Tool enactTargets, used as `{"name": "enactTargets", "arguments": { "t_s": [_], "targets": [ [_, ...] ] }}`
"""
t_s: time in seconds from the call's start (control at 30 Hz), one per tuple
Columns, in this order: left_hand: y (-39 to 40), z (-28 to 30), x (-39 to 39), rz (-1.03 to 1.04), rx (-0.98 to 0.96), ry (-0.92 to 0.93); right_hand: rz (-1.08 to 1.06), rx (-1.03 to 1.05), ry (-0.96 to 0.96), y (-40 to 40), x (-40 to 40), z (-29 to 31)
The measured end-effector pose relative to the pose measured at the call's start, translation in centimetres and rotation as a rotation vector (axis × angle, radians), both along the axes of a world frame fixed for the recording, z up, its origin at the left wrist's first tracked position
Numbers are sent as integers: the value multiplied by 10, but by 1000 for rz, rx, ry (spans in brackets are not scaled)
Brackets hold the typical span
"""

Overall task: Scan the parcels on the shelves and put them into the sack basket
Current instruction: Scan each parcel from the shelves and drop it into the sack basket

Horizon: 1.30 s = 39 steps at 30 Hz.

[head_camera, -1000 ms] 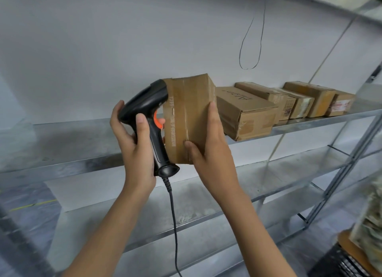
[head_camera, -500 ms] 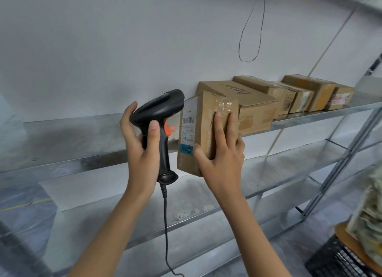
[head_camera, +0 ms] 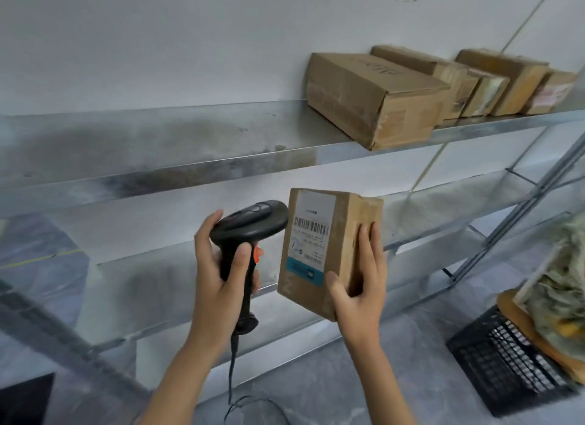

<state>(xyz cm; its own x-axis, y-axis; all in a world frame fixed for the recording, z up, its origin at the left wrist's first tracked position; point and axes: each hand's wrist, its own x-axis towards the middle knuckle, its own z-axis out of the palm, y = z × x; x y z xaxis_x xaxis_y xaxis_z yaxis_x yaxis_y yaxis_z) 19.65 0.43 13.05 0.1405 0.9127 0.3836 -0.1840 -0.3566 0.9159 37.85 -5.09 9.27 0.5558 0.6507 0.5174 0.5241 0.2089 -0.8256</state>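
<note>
My right hand (head_camera: 361,282) grips a small cardboard parcel (head_camera: 338,234) by its right side, thumb on the lower front. The parcel's white barcode label faces me and the scanner. My left hand (head_camera: 218,275) holds a black handheld scanner (head_camera: 250,225) with an orange trigger by its handle. The scanner's head points at the label from the left, a short gap away. Its cable hangs down to the floor. Several more cardboard parcels (head_camera: 373,98) lie on the upper metal shelf (head_camera: 190,168) at the right. The sack basket (head_camera: 506,361), a black mesh crate, stands at the lower right.
Lower metal shelves (head_camera: 443,228) run behind my hands, with slanted steel uprights (head_camera: 519,209) at the right. A crumpled sack (head_camera: 563,298) lies over the black crate. A dark object (head_camera: 25,399) sits at the bottom-left corner. The floor is grey.
Both hands came down from shelf height to below the upper shelf. The parcel was turned so its barcode label faces me, and the scanner head now points at that label.
</note>
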Motion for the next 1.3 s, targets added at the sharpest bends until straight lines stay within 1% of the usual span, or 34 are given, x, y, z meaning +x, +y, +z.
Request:
{"name": "enactTargets", "arguments": {
  "t_s": [0.1, 0.23, 0.43, 0.7, 1.0, 1.3],
  "targets": [
    [-18, -17, 0, -28, -46, 51, -14, 21, 157, -15, -7, -27],
    [-37, -35, -1, -43, -90, 113, -20, 36, 218, -24, -9, -42],
    [-43, -46, -2, -8, -92, 192, -42, -17, 173, -23, -9, -50],
    [-42, -53, -7, 12, -39, 282, -37, -64, 138, -20, -7, -58],
    [-40, -52, -8, 48, -31, 313, -39, -131, 168, -24, -1, -63],
    [-43, -59, 7, 28, -43, 326, -75, -174, 201, -29, 15, -70]
  ]
}}
